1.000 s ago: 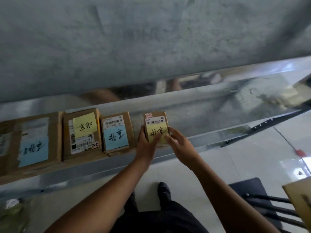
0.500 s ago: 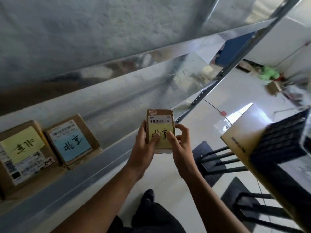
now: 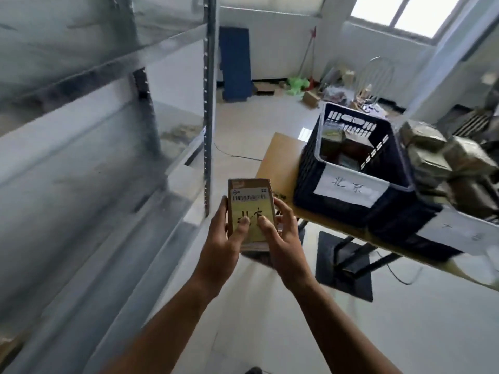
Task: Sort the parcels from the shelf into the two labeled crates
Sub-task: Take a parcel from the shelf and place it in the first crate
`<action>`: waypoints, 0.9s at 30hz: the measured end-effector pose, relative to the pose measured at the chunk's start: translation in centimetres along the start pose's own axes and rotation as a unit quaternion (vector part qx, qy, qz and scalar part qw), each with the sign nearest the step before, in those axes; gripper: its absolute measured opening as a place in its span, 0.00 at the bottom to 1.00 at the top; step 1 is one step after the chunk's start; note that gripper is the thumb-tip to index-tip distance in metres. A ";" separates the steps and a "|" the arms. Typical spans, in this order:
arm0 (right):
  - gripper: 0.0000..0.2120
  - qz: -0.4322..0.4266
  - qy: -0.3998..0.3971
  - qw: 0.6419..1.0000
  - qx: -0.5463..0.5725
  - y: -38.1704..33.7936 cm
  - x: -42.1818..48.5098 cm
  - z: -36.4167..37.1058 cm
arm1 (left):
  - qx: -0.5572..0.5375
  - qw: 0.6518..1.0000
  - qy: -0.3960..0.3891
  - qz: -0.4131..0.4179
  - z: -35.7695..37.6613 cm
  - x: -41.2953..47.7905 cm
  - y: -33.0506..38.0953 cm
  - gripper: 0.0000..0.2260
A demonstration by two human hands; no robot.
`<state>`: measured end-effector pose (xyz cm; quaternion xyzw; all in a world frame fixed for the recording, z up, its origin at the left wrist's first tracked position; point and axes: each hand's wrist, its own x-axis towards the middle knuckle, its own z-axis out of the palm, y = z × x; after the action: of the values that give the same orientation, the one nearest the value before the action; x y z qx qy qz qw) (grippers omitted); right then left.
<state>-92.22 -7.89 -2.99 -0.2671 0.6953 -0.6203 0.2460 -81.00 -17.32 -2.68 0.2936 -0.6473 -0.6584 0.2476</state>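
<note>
Held upright above the floor: a cardboard parcel point(image 3: 251, 201) with a yellow note point(image 3: 266, 210). Clasped from both sides, left grip point(image 3: 220, 238) curled round its 9 o'clock edge, right grip point(image 3: 285, 236) round its 3 o'clock edge, thumbs on the note. At 2 o'clock, on a tabletop point(image 3: 278, 155), a dark crate point(image 3: 305, 184) with a white label point(image 3: 351, 188); just beside it, at 4 o'clock, a second crate point(image 3: 399, 228). At 9 o'clock, a metal shelf point(image 3: 108, 163)

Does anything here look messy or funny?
Yes. The wrapped parcels in the right-hand crate are heaped high, some tilted, so they might slide off. Clutter also lies scattered on the floor in the far corner. The small parcel being held looks fine.
</note>
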 end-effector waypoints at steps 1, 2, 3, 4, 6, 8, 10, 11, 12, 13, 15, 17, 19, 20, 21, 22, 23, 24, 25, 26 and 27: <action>0.24 -0.009 0.016 1.000 0.006 0.2 0.0 -2.1 | -0.001 1.000 -0.019 -0.003 1.8 0.3 0.4 0.30; 0.24 -0.013 0.029 0.999 0.015 0.3 0.0 -4.1 | 0.000 0.999 -0.038 -0.006 3.6 0.6 0.7 0.29; 0.25 -0.016 0.044 0.999 0.021 0.6 0.0 -6.1 | 0.003 0.998 -0.054 -0.009 5.4 1.0 1.0 0.27; 0.26 -0.016 0.058 0.998 0.021 0.8 -0.1 -7.9 | 0.008 0.998 -0.065 -0.013 7.1 1.3 1.4 0.26; 0.25 -0.019 0.089 0.996 0.018 1.1 -0.2 -11.4 | 0.019 0.997 -0.073 -0.014 10.3 1.9 2.1 0.26; 0.24 -0.026 0.124 0.992 0.020 1.3 -0.4 -14.7 | 0.057 0.996 -0.071 -0.001 13.2 2.6 2.6 0.26; 0.23 -0.034 0.156 0.987 0.025 1.3 -0.6 -17.7 | 0.115 0.992 -0.058 0.020 15.5 3.6 2.5 0.28; 0.23 -0.036 0.166 0.985 0.031 1.4 -0.7 -19.1 | 0.138 0.989 -0.052 0.027 16.4 4.1 2.3 0.29; 0.22 -0.038 0.173 0.983 0.040 1.5 -0.9 -20.4 | 0.156 0.986 -0.050 0.034 17.3 4.6 2.0 0.30; 0.22 -0.041 0.177 0.982 0.047 1.6 -1.0 -21.6 | 0.175 0.982 -0.050 0.043 18.1 5.2 1.8 0.30; 0.21 -0.043 0.187 0.980 0.051 1.9 -1.1 -23.9 | 0.228 0.970 -0.051 0.067 19.6 6.3 1.6 0.31; 0.21 -0.041 0.201 0.978 0.047 2.0 -0.9 -25.7 | 0.277 0.955 -0.056 0.086 20.8 7.3 1.8 0.33; 0.21 -0.038 0.211 0.975 0.050 2.2 -0.5 -27.1 | 0.310 0.943 -0.065 0.099 21.8 8.4 2.0 0.33; 0.22 -0.041 0.215 0.974 0.052 2.2 -0.2 -27.6 | 0.320 0.939 -0.068 0.103 22.1 9.0 2.1 0.33; 0.22 -0.047 0.218 0.973 0.054 2.3 0.2 -28.0 | 0.327 0.936 -0.070 0.106 22.5 9.7 2.2 0.33; 0.21 -0.056 0.222 0.972 0.056 2.3 0.6 -28.2 | 0.331 0.935 -0.071 0.108 22.8 10.3 2.3 0.33; 0.20 -0.065 0.228 0.970 0.057 2.2 1.2 -28.4 | 0.335 0.933 -0.072 0.109 23.1 10.9 2.4 0.33; 0.20 -0.071 0.234 0.968 0.055 2.1 1.8 -28.4 | 0.339 0.931 -0.073 0.111 23.4 11.7 2.5 0.33; 0.19 -0.074 0.239 0.967 0.048 2.0 2.6 -28.5 | 0.343 0.929 -0.074 0.114 23.6 12.5 2.5 0.33; 0.19 -0.075 0.242 0.967 0.039 2.0 3.5 -28.6 | 0.348 0.927 -0.076 0.119 23.9 13.4 2.6 0.33; 0.19 -0.076 0.243 0.967 0.032 1.9 4.5 -28.7 | 0.353 0.924 -0.078 0.124 24.2 14.5 2.5 0.33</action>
<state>-114.98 10.23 -1.75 -0.1520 0.6917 -0.7054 0.0305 -108.44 -10.57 -1.37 0.2274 -0.8860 -0.3725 0.1567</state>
